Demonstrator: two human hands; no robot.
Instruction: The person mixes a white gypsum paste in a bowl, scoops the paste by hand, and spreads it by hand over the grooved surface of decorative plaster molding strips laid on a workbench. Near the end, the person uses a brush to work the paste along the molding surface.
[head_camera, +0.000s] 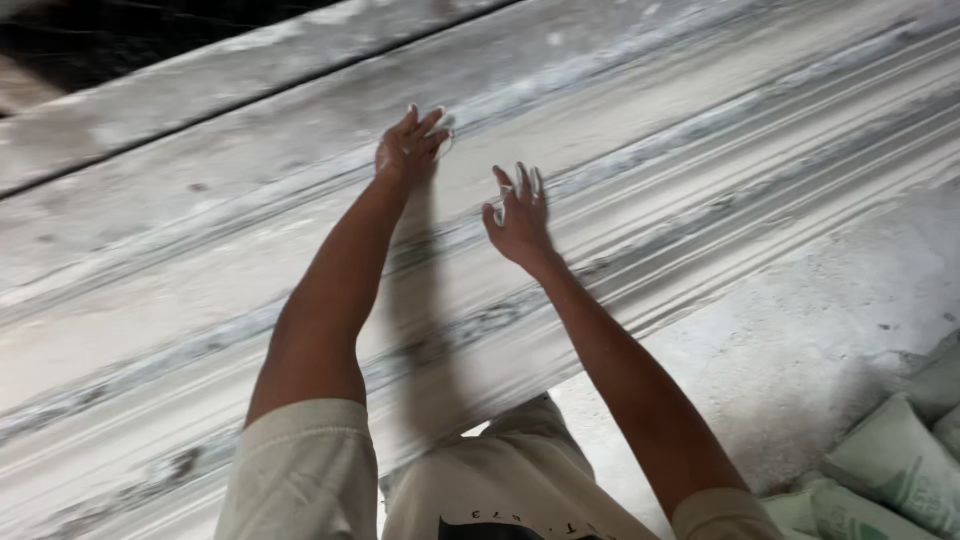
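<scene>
A long white plaster moulding (620, 150) with ridges and grooves runs slantwise across the whole view, dusty and streaked grey. My left hand (410, 145) reaches far out and rests flat on one of its upper ridges, fingers together and extended. My right hand (520, 215) hovers just over a lower ridge, fingers spread and slightly curled, holding nothing. White dust coats the fingertips of both hands. Both arms are stretched forward from my pale shirt sleeves.
A flat plank-like strip (200, 90) lies beyond the moulding, with a dark gap behind it at the top left. A rough, dusty concrete floor (800, 340) lies to the right. Several pale sacks with green print (890, 465) are stacked at the lower right corner.
</scene>
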